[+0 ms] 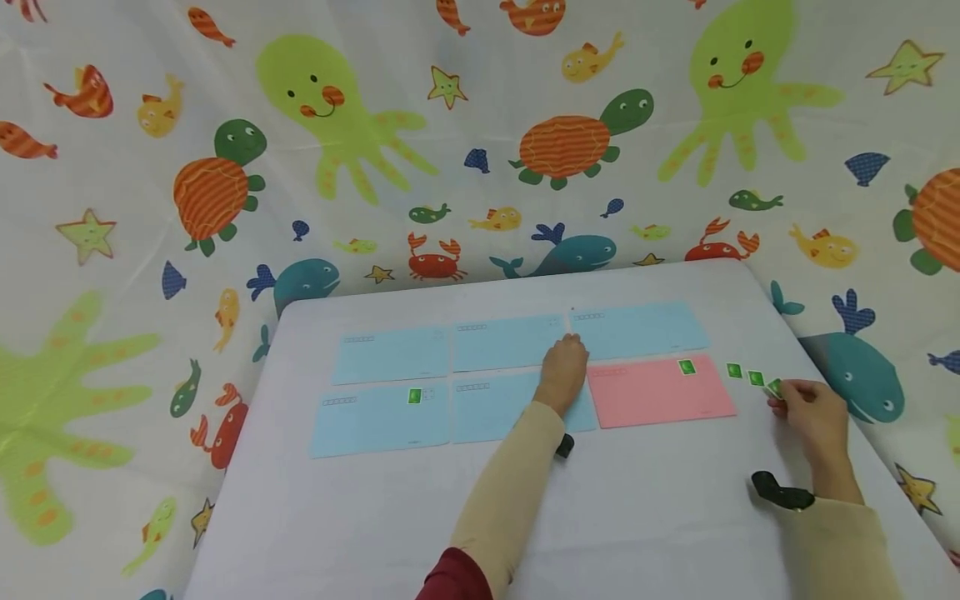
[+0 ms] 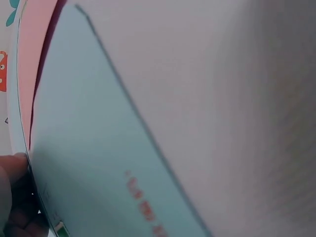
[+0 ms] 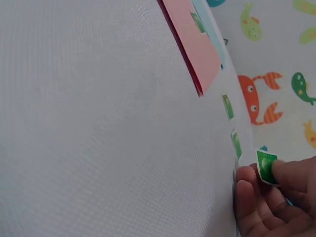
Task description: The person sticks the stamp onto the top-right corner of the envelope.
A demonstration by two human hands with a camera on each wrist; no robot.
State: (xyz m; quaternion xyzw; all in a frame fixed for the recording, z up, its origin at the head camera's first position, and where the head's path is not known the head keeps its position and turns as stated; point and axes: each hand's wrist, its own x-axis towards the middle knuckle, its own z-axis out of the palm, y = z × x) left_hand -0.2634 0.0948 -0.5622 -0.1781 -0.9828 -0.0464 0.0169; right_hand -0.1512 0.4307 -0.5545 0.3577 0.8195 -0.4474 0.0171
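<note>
The right hand (image 1: 817, 418) pinches a green stamp (image 3: 267, 167) to the right of the pink envelope (image 1: 660, 396), near two other stamps (image 1: 733, 371) on the worktop (image 1: 337, 525). The left hand (image 1: 562, 375) is over blue envelopes (image 1: 491, 410); I cannot tell its grip.

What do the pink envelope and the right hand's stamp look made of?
Pink envelope: probably matte paper; thin edges, no glare. Stamp, pinched by the right hand: likely thin paper, going by its printed face and white border; whether glossy or matte, I can't tell.
</note>
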